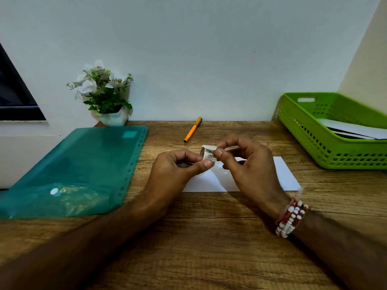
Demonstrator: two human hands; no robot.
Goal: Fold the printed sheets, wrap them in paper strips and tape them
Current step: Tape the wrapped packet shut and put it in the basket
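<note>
Both hands are raised just above the white sheet [287, 176], which lies flat on the wooden table [209, 237].

The left hand [173, 166] pinches a small printed roll of tape [209, 156] between thumb and forefinger, with the other fingers curled under. The right hand [249, 164] pinches the roll's saw-toothed loose end [208, 147] between thumb and forefinger tips. Its remaining fingers are bent and hold nothing. The roll is clear of the sheet, over its far left part. A bead bracelet [292, 218] sits on the right wrist, near the sheet's right corner.

An orange pen [192, 129] lies beyond the sheet, toward the wall. A green folder [83, 164] lies flat well to the sheet's left. A white pot of flowers [114, 118] stands beyond the folder, at the wall. A green basket [314, 147] stands to the sheet's right and beyond it, with white papers [356, 129] inside. Whether those papers are printed cannot be told.
</note>
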